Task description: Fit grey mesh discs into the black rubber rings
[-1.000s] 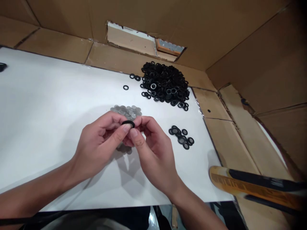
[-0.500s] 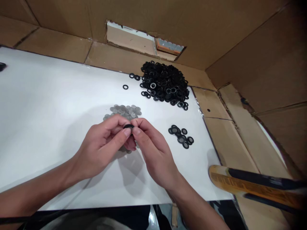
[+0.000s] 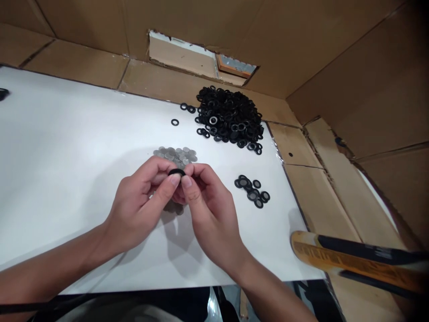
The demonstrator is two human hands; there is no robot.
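Observation:
Between my fingertips is a black rubber washer [image 3: 176, 171], tilted so that its upper rim shows. My left hand [image 3: 142, 197] pinches it by its left side with thumb and forefinger. On the other side, the thumb and forefinger of my right hand [image 3: 211, 208] close on its right edge. Whether a disc sits inside the ring is hidden by my thumbs. Below and behind my hands lies a pile of small grey mesh discs [image 3: 182, 154], partly covered by them. To the right rests a small group of black washers with grey discs in them [image 3: 254, 195].
A large heap of black washers [image 3: 231, 116] stands at the back, with a loose washer [image 3: 174, 122] left of it. Cardboard walls [image 3: 208, 18] enclose the white table [image 3: 67, 179]. A yellow and black object [image 3: 335, 250] juts in at the right edge.
The washer has moved slightly left and up and shows more of its rim. My right thumb and forefinger have shifted and spread a little.

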